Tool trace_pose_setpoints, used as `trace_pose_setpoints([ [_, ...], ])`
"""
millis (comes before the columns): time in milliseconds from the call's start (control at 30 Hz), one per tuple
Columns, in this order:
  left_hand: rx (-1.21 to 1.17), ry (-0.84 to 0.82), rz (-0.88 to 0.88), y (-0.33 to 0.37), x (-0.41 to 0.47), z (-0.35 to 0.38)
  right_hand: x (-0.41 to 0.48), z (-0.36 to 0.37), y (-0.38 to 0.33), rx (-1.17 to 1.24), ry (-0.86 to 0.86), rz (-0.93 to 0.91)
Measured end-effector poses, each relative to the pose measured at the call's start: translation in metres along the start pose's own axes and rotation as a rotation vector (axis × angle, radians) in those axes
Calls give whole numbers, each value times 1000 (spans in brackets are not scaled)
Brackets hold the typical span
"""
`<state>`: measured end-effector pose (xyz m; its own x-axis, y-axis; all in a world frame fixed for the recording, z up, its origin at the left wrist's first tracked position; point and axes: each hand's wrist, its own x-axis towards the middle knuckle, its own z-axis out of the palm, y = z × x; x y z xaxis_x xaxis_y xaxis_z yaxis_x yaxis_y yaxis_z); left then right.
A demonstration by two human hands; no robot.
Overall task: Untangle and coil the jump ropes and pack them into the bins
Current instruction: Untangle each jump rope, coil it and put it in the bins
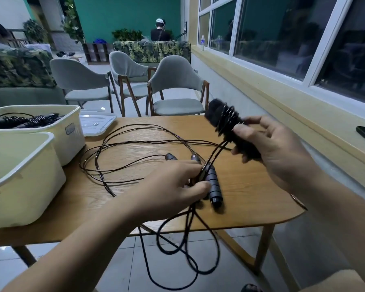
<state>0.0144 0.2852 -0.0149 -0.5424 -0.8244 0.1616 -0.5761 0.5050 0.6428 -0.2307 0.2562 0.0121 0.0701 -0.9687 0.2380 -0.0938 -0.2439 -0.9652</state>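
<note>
Table (251,186): one wooden table, carrying the bins, a lid and the loose ropes.
Chairs (177,89): three grey upholstered chairs with wooden legs stand beyond the far edge.
Bins: two cream plastic bins at the left; the near bin (19,182) shows nothing inside, the far bin (72,133) holds coiled black ropes with handles.
Lid (97,123): one white lid lies flat just beside the far bin.
Jump ropes (118,157): thin black cords sprawl in overlapping loops across the table, some hanging over the near edge toward the floor; how many ropes cannot be told.
Loose handles (213,186): three grey ribbed handles lie near the table's middle, partly covered by the left hand.
Right hand (270,148): raised above the table, fingers closed around a black foam handle bundle (221,116) with cord wound round it.
Left hand (177,186): low over the table, thumb and fingers pinching cord beside the loose handles.
</note>
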Motion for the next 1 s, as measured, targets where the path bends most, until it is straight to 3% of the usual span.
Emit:
trace_pose_setpoints([
  [300, -527, 24, -192, -10, 14, 36, -5, -3, -11, 75, 102, -175],
  [567, -746, 122, -277, 0, 18, 38, -6, -11, -7, 8, 126, -226],
  [867, -521, 370, -254, -14, 26, 40, -9, -9, -8, 51, 79, -178],
  [1000, -92, 471, -105, -13, 26, 41, -12, -2, -5, 44, 24, -166],
])
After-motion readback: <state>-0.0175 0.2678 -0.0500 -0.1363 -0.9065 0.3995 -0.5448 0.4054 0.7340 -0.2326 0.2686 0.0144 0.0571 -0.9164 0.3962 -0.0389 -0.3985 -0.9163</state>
